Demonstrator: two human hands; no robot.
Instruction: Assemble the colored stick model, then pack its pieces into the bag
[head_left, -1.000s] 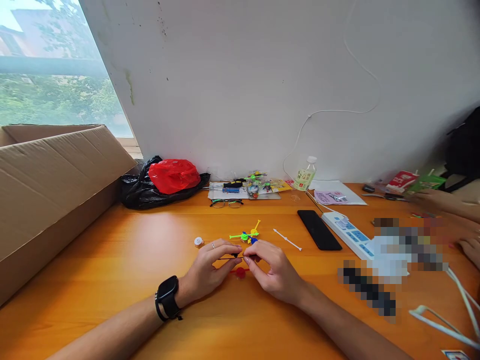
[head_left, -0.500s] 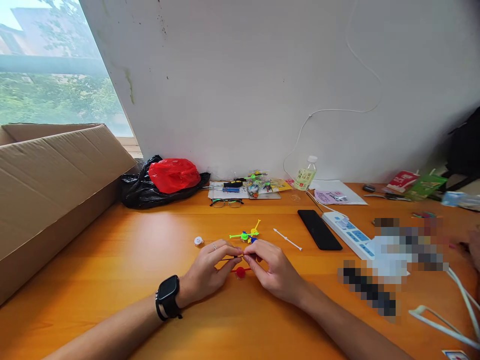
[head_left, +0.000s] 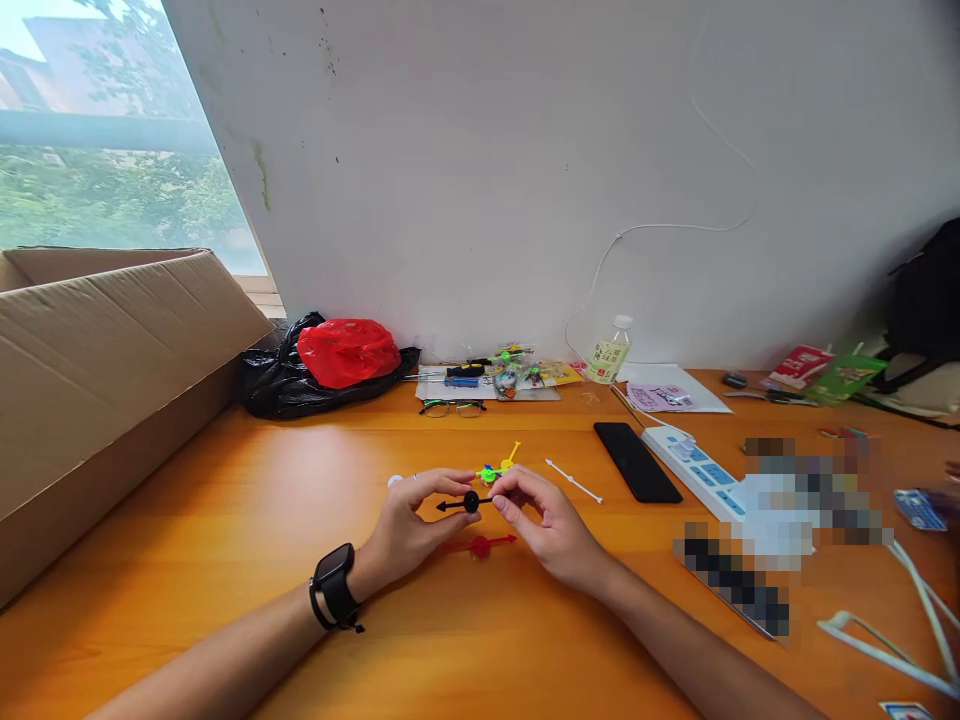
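My left hand (head_left: 409, 525) and my right hand (head_left: 547, 525) meet over the orange table (head_left: 225, 540), both raised a little. Between their fingertips is a thin black plastic piece (head_left: 465, 503) with a round hub and a pointed arm. The right hand pinches one end of it and the left hand's fingers curl around the other side. A similar red piece (head_left: 480, 545) lies flat on the table just below. Green, yellow and blue pieces (head_left: 496, 466) lie just beyond the hands, and a white one (head_left: 574, 481) to their right.
A large cardboard box (head_left: 97, 380) fills the left. Black and red bags (head_left: 330, 362), glasses (head_left: 451, 407), tools and a bottle (head_left: 609, 353) line the wall. A black phone (head_left: 637, 462) and a power strip (head_left: 694, 462) lie to the right. A small white round part (head_left: 394, 481) sits by my left hand.
Both hands have lifted off the table with the black piece, which now shows between the fingertips. The red piece has been left lying on the table. Another person's hand at the right has withdrawn.
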